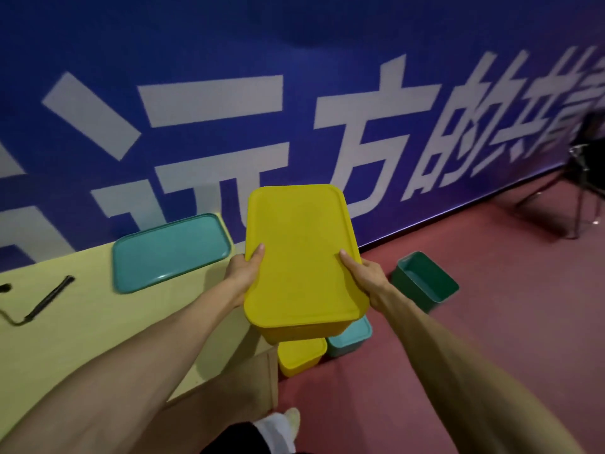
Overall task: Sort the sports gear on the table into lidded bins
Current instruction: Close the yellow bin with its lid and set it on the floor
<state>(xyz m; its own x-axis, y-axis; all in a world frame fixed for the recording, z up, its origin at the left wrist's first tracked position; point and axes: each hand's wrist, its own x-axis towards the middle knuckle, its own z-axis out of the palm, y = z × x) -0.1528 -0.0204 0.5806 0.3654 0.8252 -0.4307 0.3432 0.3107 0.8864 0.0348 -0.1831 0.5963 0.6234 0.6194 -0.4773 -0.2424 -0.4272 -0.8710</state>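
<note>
A yellow lidded bin hangs in the air past the table's right end, held between both hands. My left hand grips its left side, thumb on the lid. My right hand grips its right side the same way. A teal lid lies flat on the pale yellow table. A black jump rope lies at the table's left. On the floor below stand a smaller yellow lidded bin, a teal lidded bin and an open dark green bin.
A blue banner wall with large white characters runs behind the table. The floor is red. Black chair legs stand at the far right. My shoe shows at the bottom.
</note>
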